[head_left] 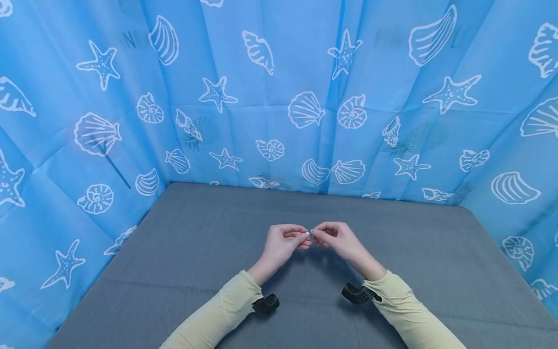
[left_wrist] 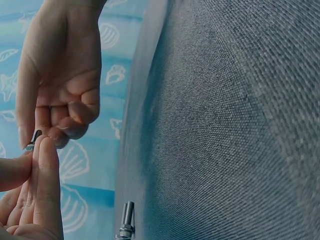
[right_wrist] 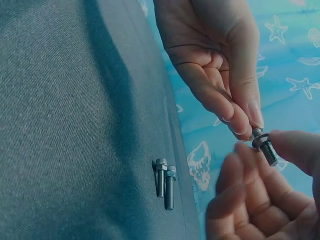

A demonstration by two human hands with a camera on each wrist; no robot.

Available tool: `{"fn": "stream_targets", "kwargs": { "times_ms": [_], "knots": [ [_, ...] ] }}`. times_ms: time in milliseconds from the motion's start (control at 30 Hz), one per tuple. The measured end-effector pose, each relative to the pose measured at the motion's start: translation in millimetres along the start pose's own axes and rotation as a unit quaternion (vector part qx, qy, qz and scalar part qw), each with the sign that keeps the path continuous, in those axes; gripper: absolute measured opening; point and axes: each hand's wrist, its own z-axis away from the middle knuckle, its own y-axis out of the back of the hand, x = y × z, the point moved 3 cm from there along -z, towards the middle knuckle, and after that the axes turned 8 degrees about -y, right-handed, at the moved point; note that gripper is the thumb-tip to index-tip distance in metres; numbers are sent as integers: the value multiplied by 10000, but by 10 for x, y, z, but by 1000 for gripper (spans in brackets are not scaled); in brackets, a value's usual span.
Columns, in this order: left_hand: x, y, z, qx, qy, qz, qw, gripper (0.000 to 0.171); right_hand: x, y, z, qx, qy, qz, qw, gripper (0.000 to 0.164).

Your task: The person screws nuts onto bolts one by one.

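Observation:
Fingertip to fingertip above the table, both hands work on one small metal bolt (right_wrist: 270,154). My left hand (head_left: 282,243) pinches one end of it between thumb and fingers. A metal washer (right_wrist: 259,139) sits around the bolt, and the threaded end sticks out past it. My right hand (head_left: 340,240) has its thumb against the washer's edge, with its fingers curled on the other side. In the head view the bolt is mostly covered by fingertips. The left wrist view shows the right hand (left_wrist: 62,75) above the left hand (left_wrist: 37,195).
Two more bolts (right_wrist: 160,180) lie side by side on the grey cloth-covered table (head_left: 209,218); the hands hide them in the head view. A blue curtain (head_left: 270,87) with white shells and starfish hangs behind and at both sides. Dark devices (head_left: 267,304) sit at both wrists.

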Motion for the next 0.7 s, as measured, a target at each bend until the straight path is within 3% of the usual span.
{"fn": "stream_targets", "kwargs": {
  "times_ms": [333, 567, 700],
  "knots": [
    [-93, 13, -9, 71, -61, -27, 10000, 15, 11, 13, -3, -320, 83, -170, 9993, 26],
    [-91, -3, -4, 73, -121, -91, 9999, 17, 12, 7, 5, -402, -269, -78, 9988, 33],
    [-83, -10, -1, 48, -98, -75, 9999, 15, -9, 9, 25, -450, -85, -188, 9988, 30]
  ]
}}
